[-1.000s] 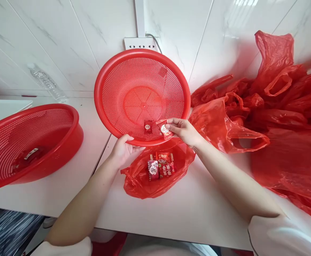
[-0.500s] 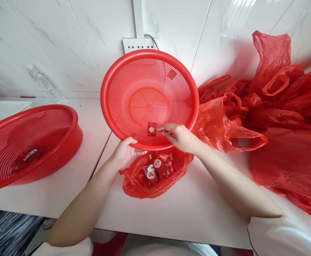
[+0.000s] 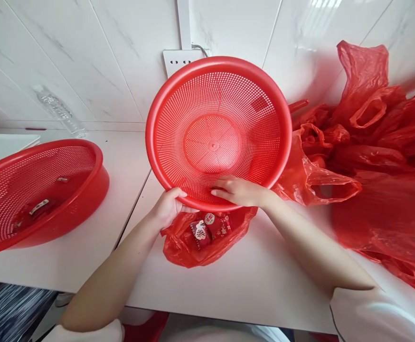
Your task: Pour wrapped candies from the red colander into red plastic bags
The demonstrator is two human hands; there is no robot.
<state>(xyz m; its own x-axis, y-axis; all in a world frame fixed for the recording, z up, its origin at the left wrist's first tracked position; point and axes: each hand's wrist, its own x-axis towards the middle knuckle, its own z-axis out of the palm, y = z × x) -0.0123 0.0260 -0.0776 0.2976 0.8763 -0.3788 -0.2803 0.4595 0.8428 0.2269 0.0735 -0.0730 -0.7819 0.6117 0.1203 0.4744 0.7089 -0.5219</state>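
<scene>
My left hand [image 3: 167,207] grips the near left rim of a red mesh plastic basket [image 3: 214,142], which is tilted toward me. Inside, near the lower wall, my right hand [image 3: 241,191] reaches in over the rim. Its fingers are stretched, the thumb a little apart, and no thing shows between them; what lies under the palm is hidden. Below the basket an open red plastic bag [image 3: 207,254] lies on the table. It holds small wrapped packets, among them a dark one with a white label [image 3: 200,232] and a red one [image 3: 219,225]. The rim covers part of the bag.
A second red basket [image 3: 102,190] stands at left with labelled packets [image 3: 39,207] in it. Red plastic bags [image 3: 381,147] are heaped at right. Against the tiled wall are a clear bottle [image 3: 60,111], a white tray [image 3: 6,147] and a power strip [image 3: 181,59].
The basket has moved right and tilted further over the bag. The small red packet beside my right fingers no longer shows. Another white label now shows in the left basket.
</scene>
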